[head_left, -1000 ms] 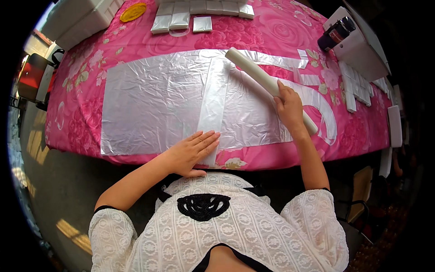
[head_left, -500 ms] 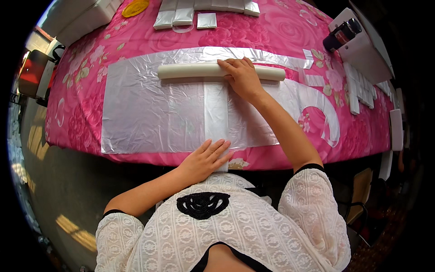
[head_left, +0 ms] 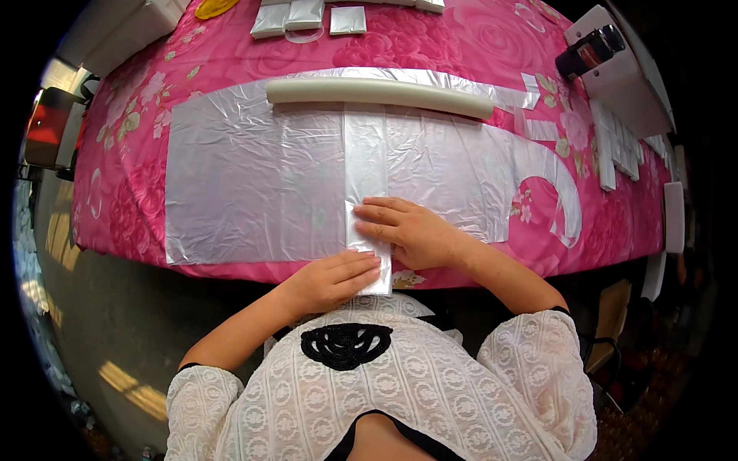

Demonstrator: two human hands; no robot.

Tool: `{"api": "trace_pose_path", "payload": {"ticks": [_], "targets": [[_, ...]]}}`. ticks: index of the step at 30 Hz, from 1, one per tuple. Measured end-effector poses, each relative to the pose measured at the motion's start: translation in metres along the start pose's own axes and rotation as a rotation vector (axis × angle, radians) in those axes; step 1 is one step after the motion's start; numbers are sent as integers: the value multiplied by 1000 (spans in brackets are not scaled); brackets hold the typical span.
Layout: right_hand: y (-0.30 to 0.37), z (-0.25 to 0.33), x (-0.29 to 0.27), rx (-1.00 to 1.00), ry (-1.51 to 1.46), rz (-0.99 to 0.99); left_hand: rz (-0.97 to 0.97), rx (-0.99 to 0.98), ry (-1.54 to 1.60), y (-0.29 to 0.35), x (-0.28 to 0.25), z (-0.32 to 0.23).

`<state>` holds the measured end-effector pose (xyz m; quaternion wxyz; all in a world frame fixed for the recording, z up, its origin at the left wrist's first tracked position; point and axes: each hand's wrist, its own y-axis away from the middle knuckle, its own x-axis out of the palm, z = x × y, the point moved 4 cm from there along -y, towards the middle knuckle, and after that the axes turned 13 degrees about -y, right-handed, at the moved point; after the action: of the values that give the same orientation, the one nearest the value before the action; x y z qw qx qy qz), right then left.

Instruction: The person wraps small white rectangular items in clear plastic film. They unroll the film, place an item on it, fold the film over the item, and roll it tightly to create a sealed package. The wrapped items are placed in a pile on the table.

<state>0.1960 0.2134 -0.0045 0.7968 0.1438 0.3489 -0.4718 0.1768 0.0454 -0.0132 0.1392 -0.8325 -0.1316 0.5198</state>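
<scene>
A clear plastic bag (head_left: 231,177) lies spread over the table, with a narrow folded plastic strip (head_left: 365,154) running down its middle to the near edge. My right hand (head_left: 415,232) rests on the near part of this strip, its fingers stretched out flat and pointing left. Just nearer, my left hand (head_left: 332,281) lies with extended fingers across the strip's end, by the table edge. Both thumbs are mostly hidden. Across the far side of the bag, a white roller tube (head_left: 380,94) sits untouched.
A pink floral tablecloth (head_left: 123,200) covers the table. Folded plastic packets (head_left: 347,21) sit at the far side, with more white packets (head_left: 607,146) at the right. A dark bottle (head_left: 590,52) stands by a white box (head_left: 626,88). A yellow item (head_left: 215,8) is far left.
My right hand has left the roller tube and come down onto the near part of the strip. My left hand has shifted slightly left and nearer.
</scene>
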Motion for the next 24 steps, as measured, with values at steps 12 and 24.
{"api": "trace_pose_path", "payload": {"ticks": [12, 24], "targets": [[8, -7, 2, 52, 139, -370, -45, -161, -308, -20, -11, 43], [-19, -46, -30, 862, -601, -369, -163, -516, -210, -37, -22, 56]]}}
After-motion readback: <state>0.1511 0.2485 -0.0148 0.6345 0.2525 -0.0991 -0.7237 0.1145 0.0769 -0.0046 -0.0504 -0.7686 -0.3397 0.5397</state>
